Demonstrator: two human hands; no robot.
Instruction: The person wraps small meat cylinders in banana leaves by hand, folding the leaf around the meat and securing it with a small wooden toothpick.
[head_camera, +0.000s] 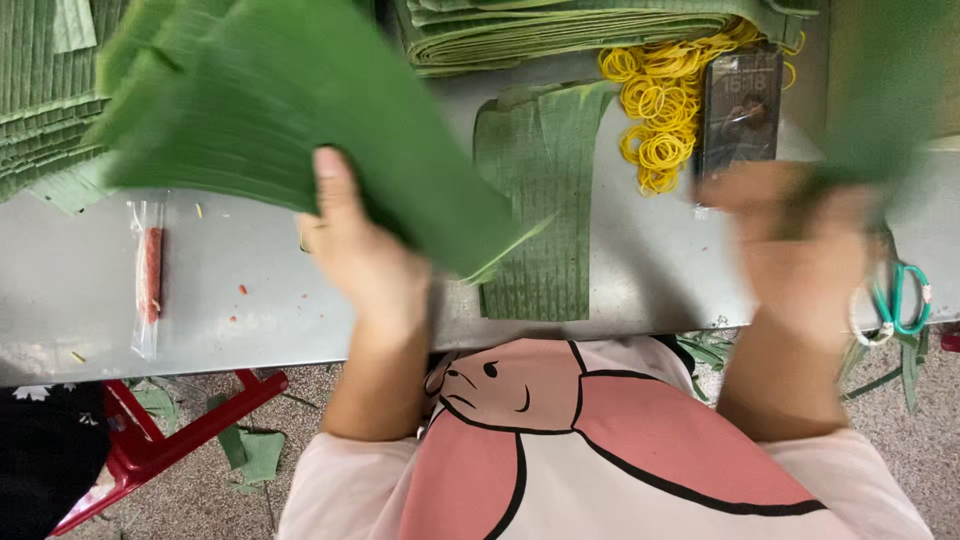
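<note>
At the far left of the frame a stack of cut banana leaves lies on the counter, and just below it sits a red sausage in a clear wrapper. My left hand is raised above the counter, its fingers clenched on a thick bundle of banana leaf sheets, thumb pressed on the near face; the bundle fills the upper left, tilted and blurred. Under its right edge a single flat leaf strip rests on the counter at centre. Further right are a heap of yellow rubber bands and a dark phone just beside it, with folded leaves along the top edge. My right hand is badly blurred; it seems to grip another green leaf piece, but I cannot tell for sure how its fingers stand. Green-handled scissors hang at the counter's right edge.

I judge the main risk is the bundle fanning apart: I pinch it at one edge only, so sheets could slide out and drop. A swing could also sweep the bands or the phone off.

The counter is grey metal, with small crumbs and scraps. Below it the floor is speckled stone littered with leaf trimmings, with a red stool at lower left.
</note>
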